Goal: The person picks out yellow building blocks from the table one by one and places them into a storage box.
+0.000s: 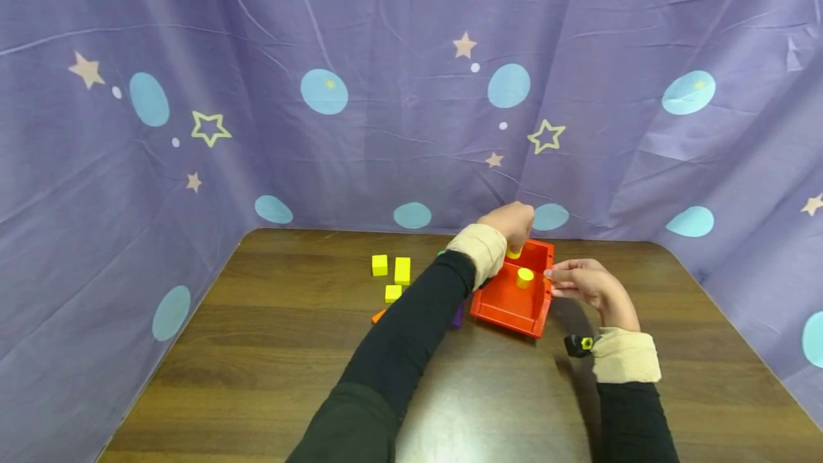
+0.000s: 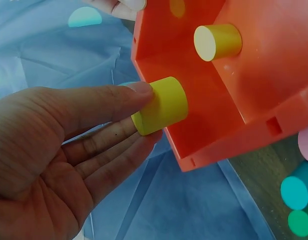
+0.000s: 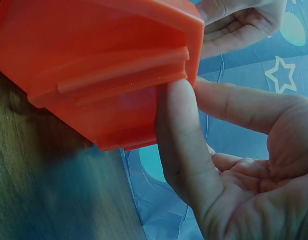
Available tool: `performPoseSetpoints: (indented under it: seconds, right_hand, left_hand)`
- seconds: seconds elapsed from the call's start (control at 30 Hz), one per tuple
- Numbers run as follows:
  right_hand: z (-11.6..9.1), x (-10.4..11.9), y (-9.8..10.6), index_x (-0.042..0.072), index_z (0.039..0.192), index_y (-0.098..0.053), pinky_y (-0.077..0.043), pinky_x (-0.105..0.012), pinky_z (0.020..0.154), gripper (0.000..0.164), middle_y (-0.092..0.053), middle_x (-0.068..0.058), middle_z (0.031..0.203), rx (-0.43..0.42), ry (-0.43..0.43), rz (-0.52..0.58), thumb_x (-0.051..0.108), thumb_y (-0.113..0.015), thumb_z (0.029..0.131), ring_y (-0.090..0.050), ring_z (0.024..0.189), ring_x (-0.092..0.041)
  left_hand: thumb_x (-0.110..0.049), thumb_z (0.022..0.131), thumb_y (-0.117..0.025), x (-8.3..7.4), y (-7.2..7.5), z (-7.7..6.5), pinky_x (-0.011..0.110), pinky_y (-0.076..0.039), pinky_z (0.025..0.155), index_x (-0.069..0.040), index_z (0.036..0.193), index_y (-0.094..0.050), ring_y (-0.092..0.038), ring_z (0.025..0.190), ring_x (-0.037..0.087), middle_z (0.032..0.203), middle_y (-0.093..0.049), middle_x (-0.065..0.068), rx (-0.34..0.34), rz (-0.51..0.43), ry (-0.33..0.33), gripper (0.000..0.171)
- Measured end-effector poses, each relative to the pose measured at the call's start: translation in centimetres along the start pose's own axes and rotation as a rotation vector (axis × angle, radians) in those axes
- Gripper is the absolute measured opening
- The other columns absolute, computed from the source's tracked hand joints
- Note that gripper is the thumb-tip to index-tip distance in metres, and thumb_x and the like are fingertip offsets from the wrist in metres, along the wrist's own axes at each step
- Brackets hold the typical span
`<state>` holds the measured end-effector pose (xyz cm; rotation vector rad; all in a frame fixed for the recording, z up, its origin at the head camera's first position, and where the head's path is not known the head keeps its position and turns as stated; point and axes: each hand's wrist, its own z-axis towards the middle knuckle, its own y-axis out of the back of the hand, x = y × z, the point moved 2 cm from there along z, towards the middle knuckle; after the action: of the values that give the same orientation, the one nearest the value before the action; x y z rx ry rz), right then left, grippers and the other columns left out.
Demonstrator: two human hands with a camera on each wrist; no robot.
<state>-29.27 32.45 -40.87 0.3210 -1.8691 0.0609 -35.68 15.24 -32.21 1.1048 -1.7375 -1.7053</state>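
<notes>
My left hand (image 1: 511, 221) reaches over the far end of a red plastic bin (image 1: 504, 306). Between its thumb and fingers it pinches a yellow cylinder block (image 2: 164, 105), held at the bin's open side in the left wrist view. A second yellow cylinder block (image 1: 524, 278) stands inside on the bin's floor. On the bin's right side, my right hand (image 1: 594, 288) grips the wall with thumb and fingers. The right wrist view shows those fingers (image 3: 184, 120) pressed against the ridged outer wall (image 3: 123, 75).
Left of the bin on the wooden table (image 1: 270, 349) lie several yellow blocks (image 1: 402, 271) and an orange block (image 1: 378, 316), partly behind the left sleeve. A purple block (image 1: 458, 316) sits beside the bin. Teal (image 2: 296, 192) and green (image 2: 300, 222) cylinders are nearby. A purple curtain (image 1: 411, 127) surrounds the table.
</notes>
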Motion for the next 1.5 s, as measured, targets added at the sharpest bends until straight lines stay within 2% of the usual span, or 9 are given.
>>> performPoseSetpoints:
  seconds: [0.4, 0.67, 0.87, 1.0, 1.2, 1.37, 1.5]
  right_hand:
    - [0.2, -0.2, 0.0, -0.016, 0.123, -0.05, -0.062, -0.026, 0.076, 0.031, -0.071, 0.006, 0.085, 0.003, 0.007, 0.003, 0.004, -0.057, 0.101, -0.069, 0.074, -0.006]
    - [0.1, -0.1, 0.0, -0.011, 0.117, -0.053, -0.061, -0.024, 0.073, 0.022, -0.071, 0.006, 0.083, 0.002, 0.013, 0.029, 0.003, -0.057, 0.101, -0.069, 0.073, -0.005]
    - [0.0, -0.1, 0.0, -0.011, 0.115, -0.055, -0.061, -0.023, 0.071, 0.018, -0.07, 0.005, 0.082, -0.017, 0.008, 0.032, 0.001, -0.057, 0.1, -0.068, 0.071, -0.006]
    - [0.0, 0.0, 0.0, -0.012, 0.117, -0.054, -0.061, -0.023, 0.072, 0.021, -0.07, 0.005, 0.083, -0.021, 0.01, 0.018, 0.001, -0.057, 0.1, -0.068, 0.072, -0.006]
    - [0.0, 0.1, -0.1, -0.016, 0.122, -0.051, -0.061, -0.024, 0.073, 0.029, -0.071, 0.005, 0.083, -0.001, 0.016, 0.016, 0.002, -0.057, 0.1, -0.069, 0.073, -0.006]
    - [-0.1, 0.1, -0.1, -0.016, 0.121, -0.051, -0.061, -0.024, 0.073, 0.028, -0.071, 0.005, 0.082, 0.0, 0.016, 0.016, 0.002, -0.057, 0.1, -0.069, 0.072, -0.006]
    - [-0.2, 0.1, -0.1, -0.016, 0.12, -0.051, -0.061, -0.025, 0.074, 0.027, -0.071, 0.005, 0.083, -0.002, 0.021, 0.018, 0.001, -0.057, 0.1, -0.069, 0.072, -0.006]
  left_hand:
    - [-0.004, 0.089, -0.074, -0.5, -1.6, 0.2, 0.023, -0.044, 0.065, -0.012, 0.092, -0.072, -0.049, 0.077, 0.013, 0.091, -0.062, -0.002, 0.029, 0.058, 0.072, 0.009]
    - [-0.004, 0.083, -0.081, -0.4, -2.6, 0.8, 0.024, -0.052, 0.073, -0.012, 0.098, -0.074, -0.054, 0.083, 0.013, 0.102, -0.067, -0.001, 0.031, 0.065, 0.075, 0.018]
    - [-0.005, 0.085, -0.077, -0.3, -3.4, 1.6, 0.023, -0.052, 0.073, -0.011, 0.098, -0.073, -0.054, 0.084, 0.013, 0.102, -0.067, -0.001, 0.031, 0.072, 0.071, 0.015]
    - [-0.005, 0.088, -0.075, -0.4, -3.8, 1.9, 0.022, -0.052, 0.078, -0.013, 0.103, -0.07, -0.058, 0.089, 0.011, 0.108, -0.068, -0.003, 0.039, 0.068, 0.095, 0.018]
    - [-0.008, 0.092, -0.071, -0.5, -4.0, 0.9, 0.023, -0.053, 0.087, -0.015, 0.109, -0.07, -0.062, 0.097, 0.01, 0.115, -0.069, -0.002, 0.045, 0.088, 0.132, 0.019]
    - [-0.005, 0.095, -0.067, -0.7, -3.8, -0.6, 0.023, -0.052, 0.086, -0.014, 0.11, -0.071, -0.06, 0.093, 0.012, 0.111, -0.07, -0.002, 0.029, 0.059, 0.137, 0.017]
    - [-0.004, 0.095, -0.065, -0.6, -3.9, -0.8, 0.022, -0.052, 0.085, -0.013, 0.111, -0.071, -0.061, 0.093, 0.011, 0.113, -0.071, -0.001, 0.003, 0.047, 0.113, 0.018]
